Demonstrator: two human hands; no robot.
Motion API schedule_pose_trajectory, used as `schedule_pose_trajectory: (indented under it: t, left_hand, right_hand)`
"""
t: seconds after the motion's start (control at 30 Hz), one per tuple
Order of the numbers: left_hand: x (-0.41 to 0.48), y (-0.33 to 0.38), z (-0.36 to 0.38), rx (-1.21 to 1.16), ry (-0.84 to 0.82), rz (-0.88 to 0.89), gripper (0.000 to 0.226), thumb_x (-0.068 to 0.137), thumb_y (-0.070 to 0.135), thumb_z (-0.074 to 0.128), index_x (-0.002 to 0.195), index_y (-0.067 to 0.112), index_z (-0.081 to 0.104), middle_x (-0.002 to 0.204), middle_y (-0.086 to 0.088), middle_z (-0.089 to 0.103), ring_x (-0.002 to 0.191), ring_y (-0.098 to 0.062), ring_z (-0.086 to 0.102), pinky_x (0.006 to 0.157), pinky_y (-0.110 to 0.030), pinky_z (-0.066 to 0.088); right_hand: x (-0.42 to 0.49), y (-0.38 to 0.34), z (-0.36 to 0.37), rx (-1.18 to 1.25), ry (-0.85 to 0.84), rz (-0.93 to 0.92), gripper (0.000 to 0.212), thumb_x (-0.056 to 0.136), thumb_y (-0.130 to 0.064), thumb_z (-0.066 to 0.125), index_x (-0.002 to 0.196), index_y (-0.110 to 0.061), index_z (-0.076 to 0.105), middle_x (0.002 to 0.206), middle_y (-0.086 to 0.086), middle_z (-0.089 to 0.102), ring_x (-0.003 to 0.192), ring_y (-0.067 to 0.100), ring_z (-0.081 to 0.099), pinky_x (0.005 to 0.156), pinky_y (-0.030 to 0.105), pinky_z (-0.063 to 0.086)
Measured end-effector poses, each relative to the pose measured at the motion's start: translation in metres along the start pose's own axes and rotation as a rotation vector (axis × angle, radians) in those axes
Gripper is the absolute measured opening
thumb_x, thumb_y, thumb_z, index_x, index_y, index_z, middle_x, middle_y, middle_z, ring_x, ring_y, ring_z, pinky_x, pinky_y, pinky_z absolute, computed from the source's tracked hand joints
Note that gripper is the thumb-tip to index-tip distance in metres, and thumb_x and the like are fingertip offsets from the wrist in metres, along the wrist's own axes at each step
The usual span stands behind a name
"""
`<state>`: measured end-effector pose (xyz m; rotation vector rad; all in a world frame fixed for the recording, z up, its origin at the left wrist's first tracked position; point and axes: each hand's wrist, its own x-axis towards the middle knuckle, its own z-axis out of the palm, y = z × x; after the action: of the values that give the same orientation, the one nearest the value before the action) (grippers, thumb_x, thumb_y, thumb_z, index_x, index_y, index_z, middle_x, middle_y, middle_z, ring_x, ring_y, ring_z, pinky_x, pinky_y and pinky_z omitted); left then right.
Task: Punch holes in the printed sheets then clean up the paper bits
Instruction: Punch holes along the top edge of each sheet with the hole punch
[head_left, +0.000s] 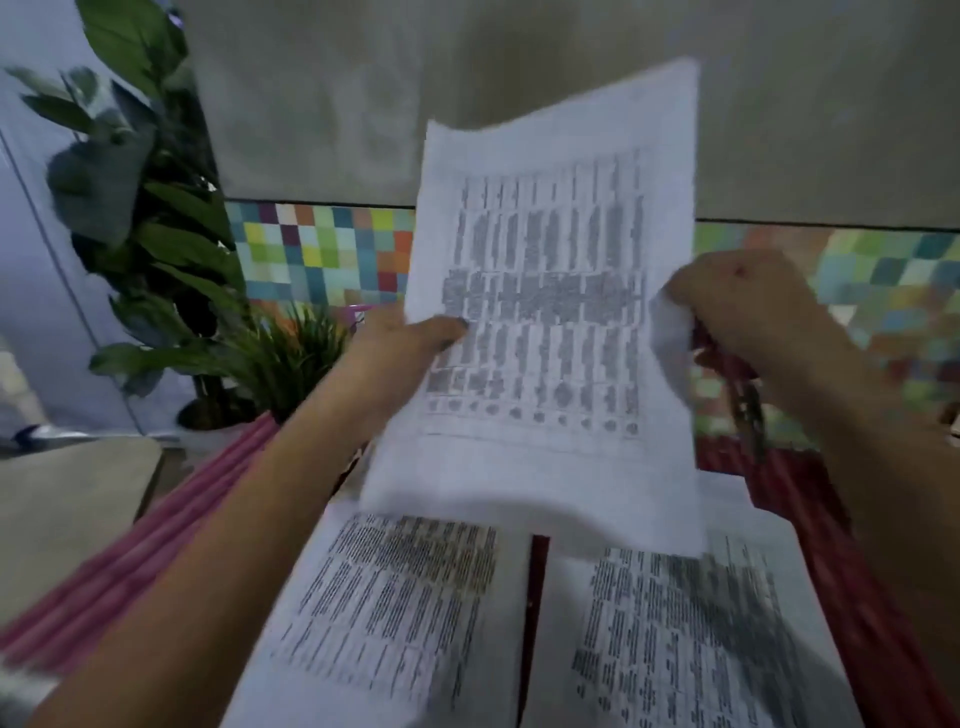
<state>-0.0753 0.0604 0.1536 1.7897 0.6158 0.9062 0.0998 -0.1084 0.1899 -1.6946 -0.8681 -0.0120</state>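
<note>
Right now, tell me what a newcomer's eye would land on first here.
A printed sheet held up mid-frame, the left hand and the right hand gripping its side edges. Below it, two more pages lie side by side. Behind, a strip of multicoloured tiles runs across, with a leafy plant at left.

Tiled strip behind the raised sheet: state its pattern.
The tiled strip is a multicoloured checker; head view.

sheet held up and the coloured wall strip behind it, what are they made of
The sheet: thin matte white paper with black print; it bends and curls at its edges. The wall strip: small squares of many colours, probably glazed mosaic tile, though blur leaves a printed panel possible.
</note>
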Motion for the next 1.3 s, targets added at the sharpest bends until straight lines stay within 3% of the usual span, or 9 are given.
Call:
schedule_pose_trajectory:
  t: [0.13, 0.23, 0.37, 0.47, 0.73, 0.9, 1.03, 1.13, 1.3]
  left_hand:
    - [-0.023, -0.036, -0.055, 0.132, -0.034, -0.316, 0.005, 0.093, 0.016, 0.063, 0.095, 0.021, 0.064, 0.09, 0.0, 0.07, 0.061, -0.008, 0.07, 0.054, -0.022, 0.053]
    - [-0.039, -0.084, -0.075, 0.317, -0.025, -0.501, 0.017, 0.089, 0.008, 0.065, 0.105, 0.008, 0.059, 0.088, -0.005, 0.059, 0.072, -0.021, 0.056, 0.059, -0.026, 0.042]
    - [-0.056, -0.135, -0.088, 0.422, -0.098, -0.599, 0.036, 0.087, -0.001, 0.066, 0.113, 0.01, 0.043, 0.113, -0.015, 0.054, 0.076, -0.027, 0.057, 0.061, -0.034, 0.047]
    - [-0.062, -0.152, -0.09, 0.528, -0.141, -0.509, 0.052, 0.087, 0.003, 0.062, 0.13, 0.021, 0.038, 0.112, -0.006, 0.057, 0.085, -0.025, 0.064, 0.075, -0.047, 0.056]
    - [-0.069, -0.143, -0.081, 0.856, -0.19, -0.24, 0.042, 0.088, 0.02, 0.069, 0.129, 0.018, 0.061, 0.122, -0.001, 0.053, 0.094, -0.013, 0.049, 0.078, -0.027, 0.037]
    - [-0.066, -0.149, -0.083, 0.897, -0.173, -0.263, 0.042, 0.084, 0.02, 0.073, 0.125, 0.017, 0.064, 0.12, -0.006, 0.061, 0.098, -0.022, 0.058, 0.082, -0.032, 0.043]
    - [-0.068, -0.146, -0.076, 0.909, -0.128, -0.206, 0.01, 0.086, 0.015, 0.069, 0.086, 0.025, 0.067, 0.082, -0.005, 0.07, 0.077, -0.027, 0.063, 0.07, -0.035, 0.045]
    - [-0.064, -0.147, -0.073, 0.964, -0.09, -0.21, 0.023, 0.086, 0.015, 0.067, 0.064, 0.019, 0.063, 0.058, -0.003, 0.067, 0.063, -0.028, 0.064, 0.062, -0.033, 0.049]
    - [-0.048, -0.125, -0.037, 0.972, 0.02, 0.074, 0.022, 0.086, 0.005, 0.067, 0.108, 0.005, 0.07, 0.11, -0.016, 0.069, 0.093, -0.036, 0.064, 0.076, -0.041, 0.049]
  right_hand:
    - [-0.021, 0.027, 0.066, -0.218, -0.317, 0.225, 0.03, 0.09, -0.017, 0.057, 0.061, -0.012, 0.049, 0.066, 0.008, 0.055, 0.063, 0.024, 0.056, 0.06, 0.031, 0.051]
    - [-0.05, 0.059, 0.106, -0.351, -0.533, 0.306, 0.038, 0.091, -0.018, 0.054, 0.056, -0.014, 0.039, 0.04, -0.008, 0.041, 0.045, 0.013, 0.038, 0.047, 0.022, 0.033]
    - [-0.079, 0.084, 0.133, -0.491, -0.656, 0.383, 0.022, 0.089, -0.021, 0.052, 0.068, -0.015, 0.044, 0.065, -0.001, 0.045, 0.057, 0.015, 0.045, 0.051, 0.024, 0.034]
    - [-0.092, 0.088, 0.14, -0.571, -0.672, 0.377, 0.017, 0.089, -0.022, 0.052, 0.075, -0.014, 0.048, 0.086, 0.004, 0.054, 0.075, 0.02, 0.055, 0.06, 0.026, 0.041]
    - [-0.098, 0.087, 0.136, -0.659, -0.557, 0.308, 0.015, 0.085, -0.024, 0.057, 0.095, -0.013, 0.054, 0.112, 0.007, 0.049, 0.093, 0.024, 0.056, 0.071, 0.03, 0.041]
    - [-0.093, 0.088, 0.129, -0.49, -0.529, 0.355, 0.015, 0.08, -0.021, 0.056, 0.069, -0.015, 0.048, 0.069, -0.001, 0.049, 0.065, 0.018, 0.051, 0.057, 0.026, 0.039]
    - [-0.098, 0.077, 0.135, -0.544, -0.557, 0.344, 0.012, 0.084, -0.024, 0.059, 0.088, -0.013, 0.056, 0.08, -0.001, 0.057, 0.08, 0.021, 0.061, 0.067, 0.03, 0.05]
    - [-0.091, 0.072, 0.123, -0.577, -0.501, 0.267, 0.01, 0.087, -0.021, 0.057, 0.088, -0.011, 0.055, 0.077, -0.002, 0.055, 0.079, 0.019, 0.059, 0.069, 0.03, 0.048]
    - [-0.032, 0.104, 0.043, -0.708, -0.358, 0.25, 0.03, 0.085, -0.01, 0.053, 0.112, -0.012, 0.067, 0.104, 0.005, 0.067, 0.094, 0.024, 0.063, 0.088, 0.038, 0.053]
